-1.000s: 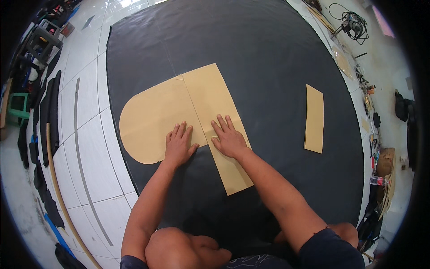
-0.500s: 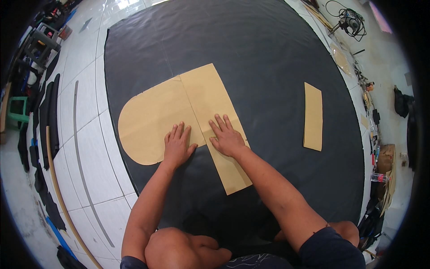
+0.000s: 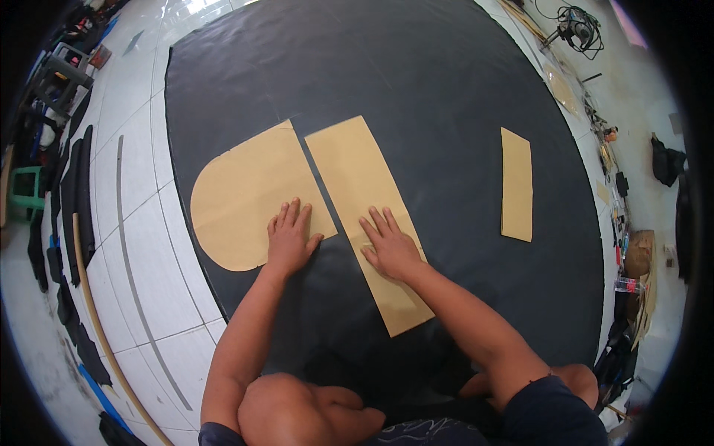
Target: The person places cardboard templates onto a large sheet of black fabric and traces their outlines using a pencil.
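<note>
A large sheet of black fabric (image 3: 416,82) lies spread on the tiled floor. On it rest three tan paper pattern pieces. My left hand (image 3: 290,239) presses flat, fingers apart, on the lower right corner of the half-round piece (image 3: 245,195). My right hand (image 3: 389,242) lies flat on the long narrow strip (image 3: 364,201) just to its right. A thin gap of black shows between these two pieces. A smaller rectangular piece (image 3: 517,184) lies apart at the right, untouched.
White floor tiles (image 3: 134,245) border the fabric on the left, with dark cut fabric strips (image 3: 71,201) and a green stool (image 3: 26,192) along the far left edge. Tools, cables and clutter (image 3: 573,22) line the right side. My knees (image 3: 297,405) are at the bottom.
The long strip, which overlapped the half-round piece, has slid right under my right hand and now lies beside it with a narrow gap. My left hand stays on the half-round piece.
</note>
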The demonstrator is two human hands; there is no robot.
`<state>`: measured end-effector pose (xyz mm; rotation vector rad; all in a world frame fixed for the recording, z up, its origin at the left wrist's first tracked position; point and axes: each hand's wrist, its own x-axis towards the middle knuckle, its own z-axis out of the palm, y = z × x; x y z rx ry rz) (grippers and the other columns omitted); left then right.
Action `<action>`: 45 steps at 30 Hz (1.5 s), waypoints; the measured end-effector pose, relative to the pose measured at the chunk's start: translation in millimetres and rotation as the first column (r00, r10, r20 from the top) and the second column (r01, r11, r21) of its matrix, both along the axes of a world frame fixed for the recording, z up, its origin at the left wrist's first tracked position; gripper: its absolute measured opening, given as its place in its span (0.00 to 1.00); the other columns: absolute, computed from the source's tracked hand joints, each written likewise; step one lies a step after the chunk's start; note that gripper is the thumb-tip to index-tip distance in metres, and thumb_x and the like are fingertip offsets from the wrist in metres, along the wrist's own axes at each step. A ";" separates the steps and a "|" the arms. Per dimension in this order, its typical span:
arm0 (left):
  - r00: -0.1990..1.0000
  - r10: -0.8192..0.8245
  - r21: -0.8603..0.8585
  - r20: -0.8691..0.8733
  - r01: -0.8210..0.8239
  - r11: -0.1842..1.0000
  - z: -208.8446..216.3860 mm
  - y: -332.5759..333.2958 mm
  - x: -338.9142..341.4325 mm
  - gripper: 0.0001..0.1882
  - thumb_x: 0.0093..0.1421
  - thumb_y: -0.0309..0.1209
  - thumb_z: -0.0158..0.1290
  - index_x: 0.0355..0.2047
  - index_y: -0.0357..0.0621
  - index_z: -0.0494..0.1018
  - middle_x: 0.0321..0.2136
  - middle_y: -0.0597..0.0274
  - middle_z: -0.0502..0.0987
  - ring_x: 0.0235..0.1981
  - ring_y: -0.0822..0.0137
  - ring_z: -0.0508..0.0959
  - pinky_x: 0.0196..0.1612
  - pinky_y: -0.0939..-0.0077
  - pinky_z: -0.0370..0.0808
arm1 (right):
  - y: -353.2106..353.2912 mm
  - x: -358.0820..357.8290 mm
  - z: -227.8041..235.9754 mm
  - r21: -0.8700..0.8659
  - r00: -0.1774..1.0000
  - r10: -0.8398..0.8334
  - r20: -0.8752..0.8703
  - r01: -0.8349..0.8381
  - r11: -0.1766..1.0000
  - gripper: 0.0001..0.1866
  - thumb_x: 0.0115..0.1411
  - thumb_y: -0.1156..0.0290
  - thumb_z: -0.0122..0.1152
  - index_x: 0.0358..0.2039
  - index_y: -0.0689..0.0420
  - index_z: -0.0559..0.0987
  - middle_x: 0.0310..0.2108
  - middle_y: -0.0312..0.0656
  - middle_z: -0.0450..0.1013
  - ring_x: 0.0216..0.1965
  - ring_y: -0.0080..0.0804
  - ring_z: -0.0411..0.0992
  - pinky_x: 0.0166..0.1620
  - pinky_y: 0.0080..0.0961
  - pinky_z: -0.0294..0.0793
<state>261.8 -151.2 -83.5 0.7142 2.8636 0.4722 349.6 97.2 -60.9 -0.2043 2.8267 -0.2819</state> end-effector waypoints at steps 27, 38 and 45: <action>1.000 0.001 -0.001 0.021 -0.001 1.000 5.1 4.0 -1.3 0.40 0.57 0.46 0.60 0.67 0.50 0.60 0.69 0.51 0.55 0.71 0.48 0.53 0.68 0.51 0.51 | 17.8 173.2 22.3 0.070 0.989 0.137 0.061 -0.141 0.987 0.38 0.60 0.49 0.58 0.68 0.50 0.63 0.71 0.52 0.52 0.72 0.56 0.47 0.33 0.31 0.79; 1.000 -0.013 -0.007 0.008 0.013 1.000 -0.7 3.0 -5.6 0.38 0.58 0.46 0.59 0.66 0.50 0.61 0.69 0.51 0.55 0.70 0.48 0.54 0.67 0.50 0.52 | 20.2 176.0 16.2 0.068 0.992 0.124 -0.039 -0.121 0.990 0.37 0.58 0.50 0.61 0.66 0.50 0.67 0.70 0.48 0.55 0.71 0.53 0.52 0.28 0.27 0.75; 1.000 -0.015 -0.004 0.008 0.015 1.000 0.4 4.8 -3.9 0.37 0.59 0.46 0.59 0.66 0.49 0.61 0.69 0.50 0.56 0.71 0.49 0.53 0.68 0.51 0.51 | 22.5 178.3 14.8 -0.042 0.998 0.059 0.012 -0.059 0.997 0.39 0.58 0.50 0.62 0.67 0.49 0.64 0.71 0.47 0.52 0.72 0.52 0.48 0.34 0.30 0.79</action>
